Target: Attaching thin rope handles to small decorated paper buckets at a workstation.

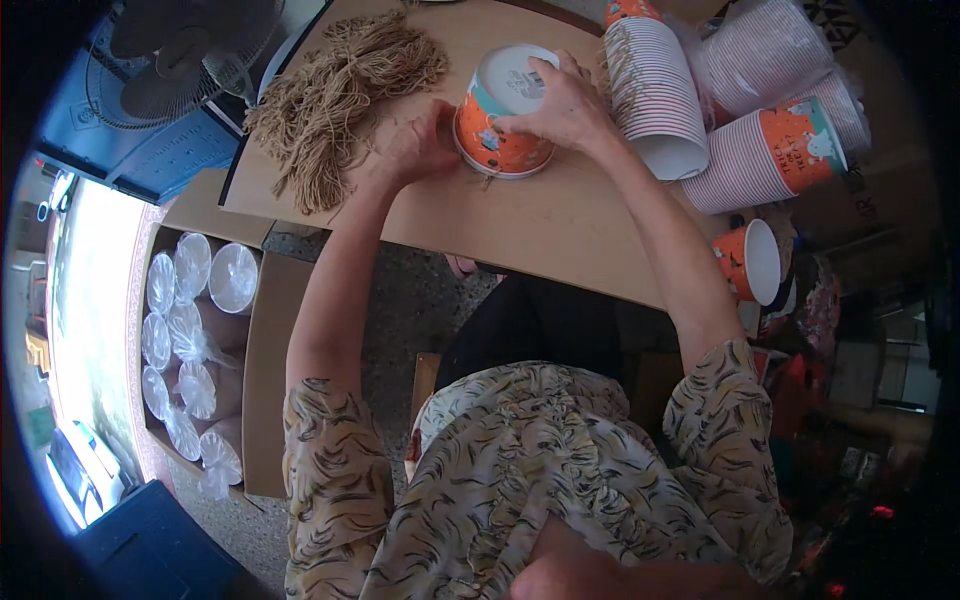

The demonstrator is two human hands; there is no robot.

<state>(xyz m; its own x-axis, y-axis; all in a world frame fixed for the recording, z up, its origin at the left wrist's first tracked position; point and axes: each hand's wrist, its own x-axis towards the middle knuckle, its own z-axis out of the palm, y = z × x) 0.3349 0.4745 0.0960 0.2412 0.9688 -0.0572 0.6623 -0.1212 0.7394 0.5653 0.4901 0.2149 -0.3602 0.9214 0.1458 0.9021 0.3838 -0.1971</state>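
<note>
An orange and teal printed paper cup (484,146) stands upside down on the table, its white base up. My right hand (572,108) grips it from the right, with the thumb on its side and a finger over the base. My left hand (418,148) curves against its left side near the rim; its fingertips are partly hidden. A short piece of brown cord shows at the near rim. Left of the cup lies a big loose bundle of brown cords (345,95).
Nested paper cups (655,100) lie on the table at right, beside more stacks (765,160), some in clear plastic. A single orange cup (745,262) lies near the right corner. Lower left, an open carton (255,400) holds several plastic-wrapped stacks. A fan (180,55) stands far left.
</note>
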